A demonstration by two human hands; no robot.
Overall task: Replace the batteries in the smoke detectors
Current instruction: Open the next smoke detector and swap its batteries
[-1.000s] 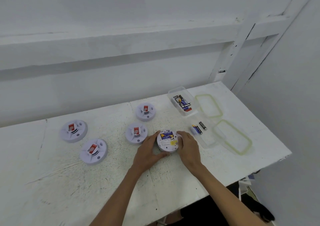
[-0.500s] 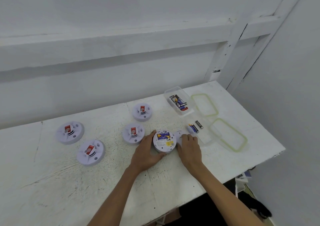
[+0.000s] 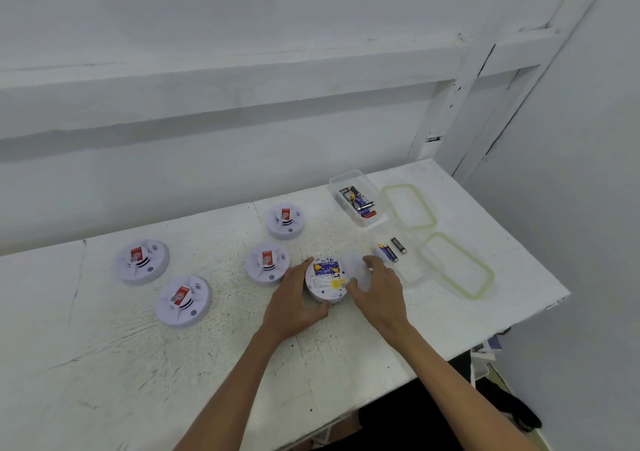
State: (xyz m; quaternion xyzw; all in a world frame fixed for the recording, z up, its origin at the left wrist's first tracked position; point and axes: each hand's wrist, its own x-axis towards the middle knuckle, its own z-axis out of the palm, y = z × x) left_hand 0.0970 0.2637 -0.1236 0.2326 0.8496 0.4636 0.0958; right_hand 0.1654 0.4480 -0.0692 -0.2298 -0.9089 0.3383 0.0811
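- Battery cover [image 3: 355, 267] is now slid off toward 3 o'clock, pinched in the right hand [image 3: 381, 291].
- Left hand [image 3: 294, 300] grips the upturned smoke detector [image 3: 323, 286]; exposed batteries [image 3: 327, 270] can come out.

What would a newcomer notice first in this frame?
The upturned smoke detector near the table edge, its blue batteries exposed: the left hand grips it while the right hand pinches its white cover beside it. Four more detectors lie face up to its left.
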